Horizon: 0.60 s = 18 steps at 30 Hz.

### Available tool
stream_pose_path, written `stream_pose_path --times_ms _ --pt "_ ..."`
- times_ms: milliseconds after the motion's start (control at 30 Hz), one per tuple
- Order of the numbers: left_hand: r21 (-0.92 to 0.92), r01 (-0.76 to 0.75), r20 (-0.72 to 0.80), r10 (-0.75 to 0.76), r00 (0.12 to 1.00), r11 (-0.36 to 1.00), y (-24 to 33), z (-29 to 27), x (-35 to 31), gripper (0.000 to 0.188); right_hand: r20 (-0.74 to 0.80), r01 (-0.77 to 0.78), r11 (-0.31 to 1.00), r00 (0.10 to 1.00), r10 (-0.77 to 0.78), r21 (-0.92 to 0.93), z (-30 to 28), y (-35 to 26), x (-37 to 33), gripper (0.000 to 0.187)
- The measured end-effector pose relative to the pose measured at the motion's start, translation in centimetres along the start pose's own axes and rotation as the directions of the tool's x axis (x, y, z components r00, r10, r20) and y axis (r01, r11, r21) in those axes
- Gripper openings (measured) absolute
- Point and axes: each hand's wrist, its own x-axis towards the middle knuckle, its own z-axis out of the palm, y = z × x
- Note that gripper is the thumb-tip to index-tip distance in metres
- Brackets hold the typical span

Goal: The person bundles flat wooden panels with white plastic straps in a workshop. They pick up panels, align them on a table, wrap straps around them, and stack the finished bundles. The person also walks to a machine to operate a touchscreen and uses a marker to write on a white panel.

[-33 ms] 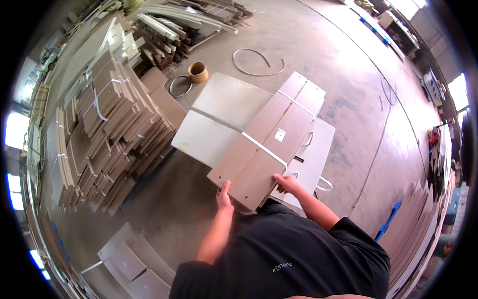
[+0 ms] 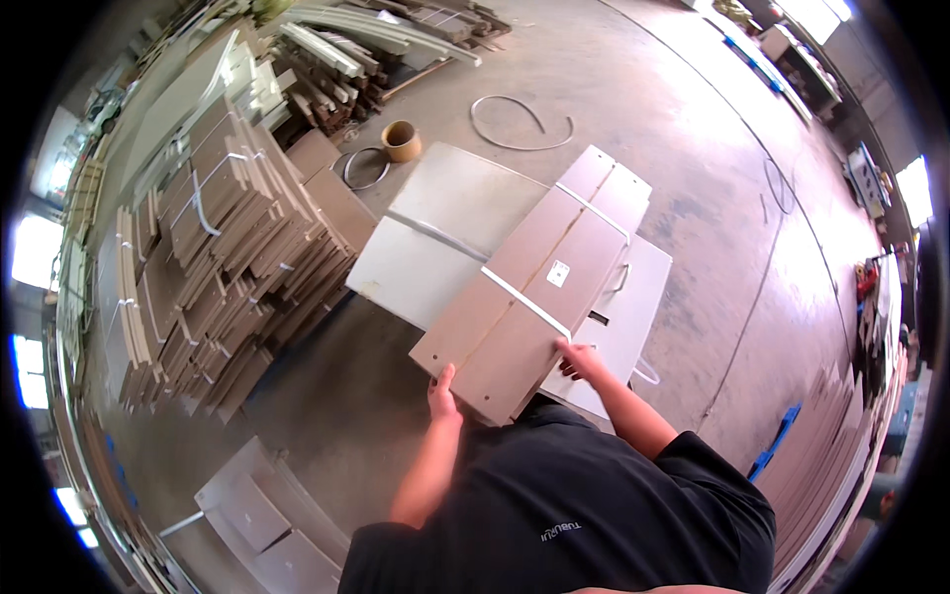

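Note:
A long bundle of brown-grey boards (image 2: 539, 287) lies slanted in front of me, bound by two white straps, with a small white label on top. Around its near left edge my left hand (image 2: 442, 396) is closed, thumb on top and fingers hidden below. My right hand (image 2: 582, 362) is closed at the right edge beside the nearer strap (image 2: 526, 302), its fingers curled and partly hidden. Beneath the bundle are pale panels: a strapped grey-white stack (image 2: 426, 243) on the left and a white panel with handles (image 2: 638, 287) on the right.
A tall pile of strapped brown boards (image 2: 228, 257) stands at left. A cardboard roll (image 2: 401, 142) and a coil of strap (image 2: 366, 168) sit beyond it. A loose strap loop (image 2: 522, 122) lies on the floor. Pale boards (image 2: 267, 515) are at lower left, more boards (image 2: 816, 465) at right.
My right hand has slid slightly forward along the bundle's right edge, closer to the strap. My left hand stays at the near left edge. The view has shifted a little.

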Motion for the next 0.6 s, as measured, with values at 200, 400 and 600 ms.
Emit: stream_pose_path --times_ms 200,400,600 --pt "-0.013 0.013 -0.242 -0.016 0.970 1.000 7.8 -10.5 -8.4 0.061 0.018 -0.055 0.766 0.998 0.057 0.640 -2.3 -2.0 5.3 0.107" --pt "-0.104 -0.100 -0.397 0.050 0.916 0.990 14.3 -17.4 -16.4 0.062 0.176 -0.138 0.302 0.979 -0.102 0.943 4.9 -7.3 7.5 0.106" --pt "0.137 -0.323 -0.425 0.350 0.835 0.936 12.1 -29.0 -18.5 0.059 0.093 -0.033 0.568 0.993 -0.077 0.822 13.2 -12.9 3.0 0.096"
